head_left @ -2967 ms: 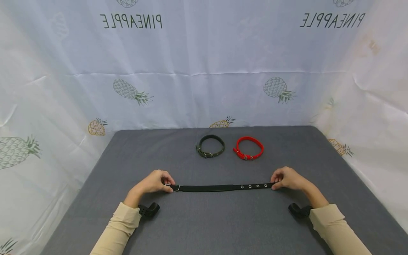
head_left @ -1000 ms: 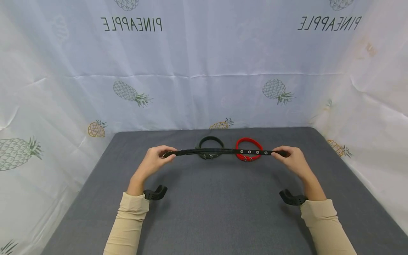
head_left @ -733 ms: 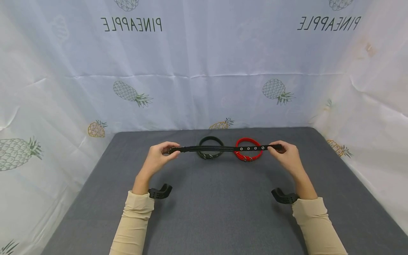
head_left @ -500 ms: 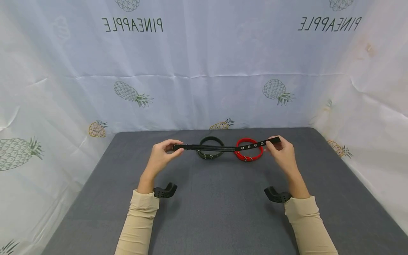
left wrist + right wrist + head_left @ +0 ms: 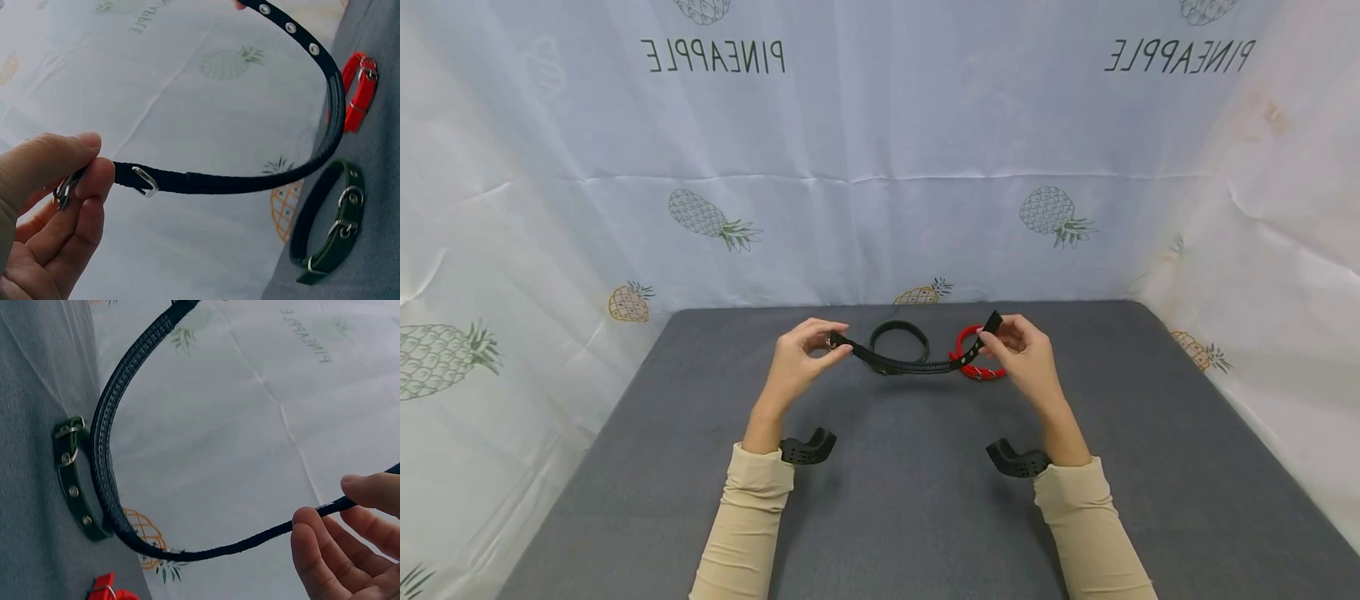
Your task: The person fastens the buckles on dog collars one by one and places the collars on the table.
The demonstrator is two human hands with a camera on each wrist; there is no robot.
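Both hands have drawn together, so the black collar (image 5: 917, 360) now sags in a curve between them, lifted off the table (image 5: 925, 517). Left hand (image 5: 801, 358) pinches the buckle end; right hand (image 5: 1022, 354) pinches the holed tip. Beyond lie the green collar (image 5: 898, 342) and red collar (image 5: 973, 354).
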